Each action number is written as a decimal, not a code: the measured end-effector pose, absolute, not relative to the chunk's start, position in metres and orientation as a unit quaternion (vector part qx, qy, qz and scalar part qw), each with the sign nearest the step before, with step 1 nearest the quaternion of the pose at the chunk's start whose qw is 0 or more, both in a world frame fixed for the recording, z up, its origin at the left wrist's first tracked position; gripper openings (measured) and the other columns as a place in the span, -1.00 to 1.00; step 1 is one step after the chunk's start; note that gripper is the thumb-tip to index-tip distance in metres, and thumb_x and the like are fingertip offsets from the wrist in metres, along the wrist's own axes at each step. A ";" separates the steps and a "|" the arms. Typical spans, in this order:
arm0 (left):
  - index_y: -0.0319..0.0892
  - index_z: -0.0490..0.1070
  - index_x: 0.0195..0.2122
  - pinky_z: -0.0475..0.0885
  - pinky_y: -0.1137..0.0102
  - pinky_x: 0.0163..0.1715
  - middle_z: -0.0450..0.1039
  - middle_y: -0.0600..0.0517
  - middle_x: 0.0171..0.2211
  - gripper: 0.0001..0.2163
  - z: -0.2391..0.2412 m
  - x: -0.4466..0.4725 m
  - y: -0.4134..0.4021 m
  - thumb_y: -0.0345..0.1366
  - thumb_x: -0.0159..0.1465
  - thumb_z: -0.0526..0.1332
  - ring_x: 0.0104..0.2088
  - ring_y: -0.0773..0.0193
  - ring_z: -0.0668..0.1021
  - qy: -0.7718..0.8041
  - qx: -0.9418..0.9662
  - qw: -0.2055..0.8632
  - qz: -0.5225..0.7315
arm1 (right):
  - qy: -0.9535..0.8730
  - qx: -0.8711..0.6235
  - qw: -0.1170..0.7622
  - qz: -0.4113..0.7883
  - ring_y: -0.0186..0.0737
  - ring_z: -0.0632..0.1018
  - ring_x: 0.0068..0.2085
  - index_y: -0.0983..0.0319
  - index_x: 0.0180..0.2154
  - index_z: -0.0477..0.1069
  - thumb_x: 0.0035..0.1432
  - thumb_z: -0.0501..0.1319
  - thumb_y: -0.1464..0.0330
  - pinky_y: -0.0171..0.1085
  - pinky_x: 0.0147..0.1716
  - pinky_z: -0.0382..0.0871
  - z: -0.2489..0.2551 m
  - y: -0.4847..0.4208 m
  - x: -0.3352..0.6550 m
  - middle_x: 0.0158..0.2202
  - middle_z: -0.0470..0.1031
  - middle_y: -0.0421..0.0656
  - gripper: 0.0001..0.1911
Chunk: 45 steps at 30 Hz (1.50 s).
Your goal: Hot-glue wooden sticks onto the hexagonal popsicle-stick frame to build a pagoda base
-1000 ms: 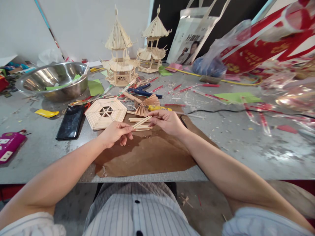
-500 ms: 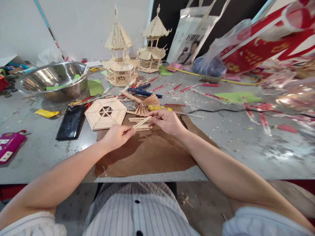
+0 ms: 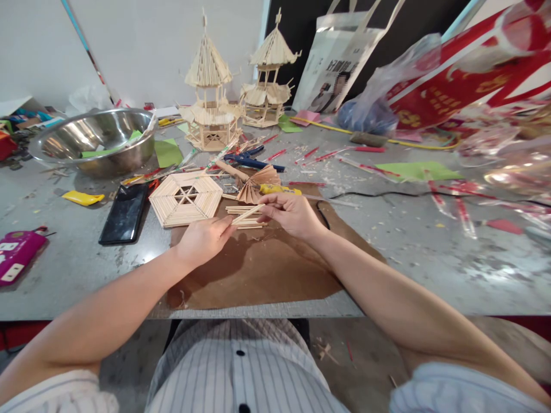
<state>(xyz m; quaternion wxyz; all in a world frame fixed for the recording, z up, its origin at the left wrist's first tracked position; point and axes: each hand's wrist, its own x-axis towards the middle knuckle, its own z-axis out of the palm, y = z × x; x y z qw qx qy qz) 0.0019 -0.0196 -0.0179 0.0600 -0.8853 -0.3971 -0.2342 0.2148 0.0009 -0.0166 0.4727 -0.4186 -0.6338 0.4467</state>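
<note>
The left hand [image 3: 204,238] has rolled over since a second ago: its lower fingers hung loose and apart then, and now they are tucked in with the knuckles up, while thumb and forefinger pinch the near end of the pale sticks [image 3: 249,214]. The right hand [image 3: 293,215] has scarcely moved, its thumb and fingertips pinching the other end. How many sticks are held I cannot tell for sure. They slant from about eight o'clock to two, just over the brown cloth [image 3: 258,275] on the bench [image 3: 77,281], in front of rows of loose sticks [image 3: 235,210]. That turn seems to give a firmer hold at both ends, likely better for keeping the sticks lined up. Taking the sticks as the dial's centre, the hexagon panel [image 3: 186,212] lies near at between nine and ten o'clock, the phone [image 3: 124,215] farther off at nine, and the folded paper fan [image 3: 256,184] just beyond toward half past twelve. None of these shows any shift of note.
</note>
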 end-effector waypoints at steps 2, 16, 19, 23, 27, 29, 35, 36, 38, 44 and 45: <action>-0.28 0.45 -0.23 0.31 0.47 -0.49 0.50 -0.05 -0.48 -0.73 -0.017 0.002 -0.020 -0.26 0.28 0.01 -0.51 0.33 0.49 -0.401 -0.882 0.031 -0.245 | -0.635 -0.411 0.478 0.446 -0.33 0.54 -0.52 0.26 -0.37 0.38 -0.10 0.28 0.21 -0.36 -0.49 0.44 -0.017 0.001 0.214 -0.55 0.46 -0.24 -0.72; -0.25 0.45 -0.45 0.13 0.55 -0.63 0.23 0.17 -0.75 -0.77 -0.007 0.005 -0.022 -0.23 0.21 0.09 -0.68 0.48 0.26 -0.465 -0.824 -0.161 -0.280 | -0.666 -0.400 0.483 0.404 -0.29 0.56 -0.47 0.26 -0.35 0.37 -0.06 0.24 0.21 -0.32 -0.44 0.45 -0.017 -0.001 0.214 -0.51 0.48 -0.21 -0.73; -0.25 0.44 -0.45 0.15 0.55 -0.62 0.24 0.17 -0.76 -0.76 -0.006 0.005 -0.022 -0.23 0.21 0.09 -0.69 0.47 0.28 -0.468 -0.823 -0.158 -0.280 | -0.672 -0.400 0.480 0.396 -0.28 0.56 -0.45 0.26 -0.34 0.38 -0.04 0.23 0.20 -0.31 -0.43 0.45 -0.016 -0.002 0.215 -0.50 0.49 -0.19 -0.73; -0.25 0.43 -0.48 0.16 0.54 -0.61 0.26 0.15 -0.75 -0.75 -0.005 0.005 -0.024 -0.24 0.22 0.07 -0.68 0.46 0.29 -0.464 -0.827 -0.153 -0.278 | -0.675 -0.407 0.478 0.388 -0.27 0.56 -0.44 0.26 -0.34 0.38 -0.04 0.22 0.16 -0.28 -0.40 0.45 -0.017 -0.003 0.214 -0.48 0.50 -0.17 -0.70; -0.24 0.44 -0.47 0.16 0.54 -0.61 0.28 0.14 -0.74 -0.77 -0.005 0.005 -0.024 -0.26 0.22 0.07 -0.68 0.46 0.30 -0.464 -0.827 -0.148 -0.281 | -0.671 -0.404 0.485 0.389 -0.28 0.55 -0.45 0.25 -0.33 0.38 -0.05 0.23 0.14 -0.27 -0.40 0.45 -0.018 -0.002 0.214 -0.46 0.50 -0.17 -0.68; -0.25 0.44 -0.46 0.16 0.54 -0.60 0.29 0.14 -0.73 -0.77 -0.005 0.005 -0.024 -0.26 0.22 0.08 -0.68 0.46 0.31 -0.464 -0.828 -0.147 -0.278 | -0.672 -0.402 0.487 0.387 -0.29 0.55 -0.45 0.25 -0.33 0.38 -0.05 0.23 0.15 -0.28 -0.40 0.45 -0.019 -0.002 0.215 -0.47 0.50 -0.18 -0.68; -0.25 0.45 -0.43 0.17 0.54 -0.59 0.30 0.13 -0.72 -0.78 -0.005 0.005 -0.025 -0.27 0.22 0.08 -0.67 0.45 0.32 -0.466 -0.827 -0.142 -0.280 | -0.674 -0.397 0.485 0.391 -0.29 0.56 -0.44 0.25 -0.33 0.37 -0.04 0.23 0.16 -0.29 -0.39 0.45 -0.019 -0.002 0.214 -0.46 0.49 -0.18 -0.70; -0.25 0.45 -0.43 0.17 0.54 -0.59 0.30 0.13 -0.72 -0.78 -0.005 0.005 -0.025 -0.27 0.22 0.08 -0.67 0.45 0.32 -0.466 -0.828 -0.143 -0.280 | -0.673 -0.395 0.486 0.393 -0.29 0.56 -0.44 0.25 -0.33 0.37 -0.04 0.23 0.16 -0.28 -0.39 0.46 -0.020 -0.002 0.214 -0.47 0.49 -0.19 -0.70; -0.25 0.45 -0.43 0.17 0.54 -0.59 0.30 0.13 -0.72 -0.78 -0.005 0.005 -0.024 -0.27 0.22 0.08 -0.67 0.46 0.31 -0.466 -0.827 -0.143 -0.280 | -0.670 -0.393 0.486 0.400 -0.29 0.56 -0.45 0.25 -0.34 0.37 -0.06 0.24 0.15 -0.28 -0.40 0.46 -0.021 -0.001 0.214 -0.47 0.48 -0.19 -0.68; -0.25 0.44 -0.44 0.15 0.54 -0.61 0.32 0.12 -0.69 -0.78 -0.007 0.004 -0.023 -0.28 0.22 0.08 -0.67 0.47 0.29 -0.457 -0.834 -0.120 -0.284 | -0.673 -0.393 0.478 0.406 -0.30 0.55 -0.45 0.26 -0.33 0.37 -0.03 0.23 0.16 -0.28 -0.40 0.45 -0.023 0.000 0.215 -0.42 0.49 -0.16 -0.69; -0.25 0.44 -0.44 0.15 0.54 -0.61 0.33 0.12 -0.68 -0.79 -0.008 0.004 -0.023 -0.28 0.22 0.08 -0.66 0.47 0.29 -0.454 -0.836 -0.112 -0.286 | -0.677 -0.394 0.475 0.400 -0.30 0.55 -0.44 0.26 -0.32 0.37 -0.02 0.22 0.17 -0.28 -0.40 0.45 -0.024 0.000 0.215 -0.42 0.49 -0.16 -0.70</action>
